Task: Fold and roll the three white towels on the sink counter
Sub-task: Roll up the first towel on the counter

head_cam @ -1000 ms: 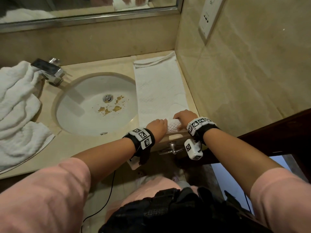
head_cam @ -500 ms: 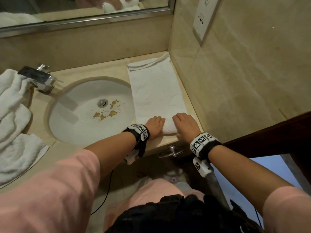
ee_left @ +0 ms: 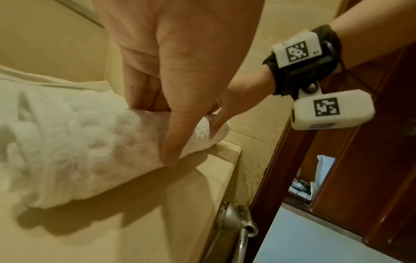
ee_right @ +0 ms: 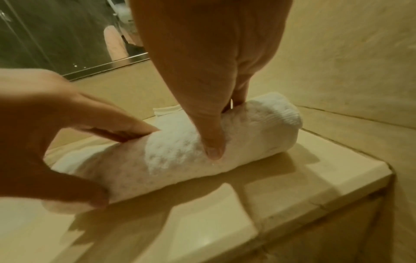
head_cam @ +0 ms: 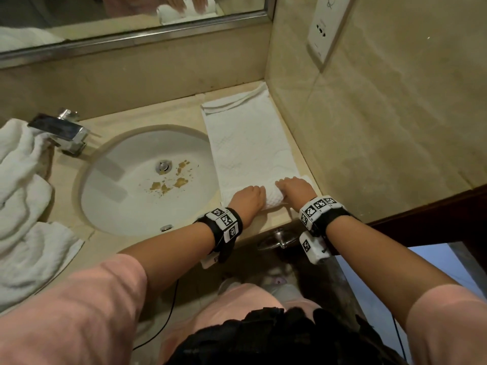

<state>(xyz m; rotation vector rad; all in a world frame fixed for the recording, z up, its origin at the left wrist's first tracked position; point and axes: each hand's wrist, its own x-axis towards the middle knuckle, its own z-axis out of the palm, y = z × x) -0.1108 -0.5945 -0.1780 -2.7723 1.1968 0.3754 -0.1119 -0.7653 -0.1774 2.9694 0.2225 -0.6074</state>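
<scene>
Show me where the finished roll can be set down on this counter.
Bare counter lies behind the sink, between faucet and folded towel. The front ledge is a narrow strip. Left is crowded with heaped towels; both hands fill the right.

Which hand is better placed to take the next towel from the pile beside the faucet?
Probably the left hand: the towel pile lies across the sink on its side. The right hand grips the roll by the wall.
</scene>
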